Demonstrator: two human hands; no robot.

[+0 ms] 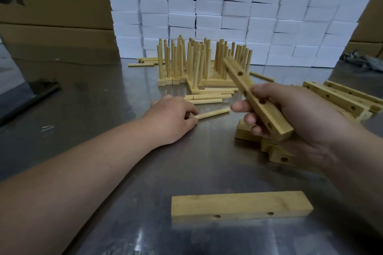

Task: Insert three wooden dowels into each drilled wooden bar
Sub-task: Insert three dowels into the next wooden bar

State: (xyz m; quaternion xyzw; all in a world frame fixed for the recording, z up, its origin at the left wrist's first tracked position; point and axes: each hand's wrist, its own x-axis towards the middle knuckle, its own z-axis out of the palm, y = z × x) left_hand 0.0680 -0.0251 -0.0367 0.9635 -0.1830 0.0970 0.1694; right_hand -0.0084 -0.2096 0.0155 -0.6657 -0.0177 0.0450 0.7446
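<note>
My right hand (pixel 296 118) grips a drilled wooden bar (pixel 238 77) above the table, tilted away from me, its holes facing up and left. My left hand (pixel 172 118) rests on the metal table with its fingertips pinching the near end of a loose dowel (pixel 215 113) that lies flat. More loose dowels (pixel 205 97) lie just behind it. Finished bars with upright dowels (pixel 199 64) stand in a cluster at the back centre. Another drilled bar (pixel 240 206) lies flat near the front edge.
A pile of empty drilled bars (pixel 342 99) lies at the right, with more bars (pixel 275 151) under my right hand. White foam blocks (pixel 228 6) are stacked behind. Cardboard boxes (pixel 51 6) stand at the left. A dark flat object (pixel 27 97) lies at the left.
</note>
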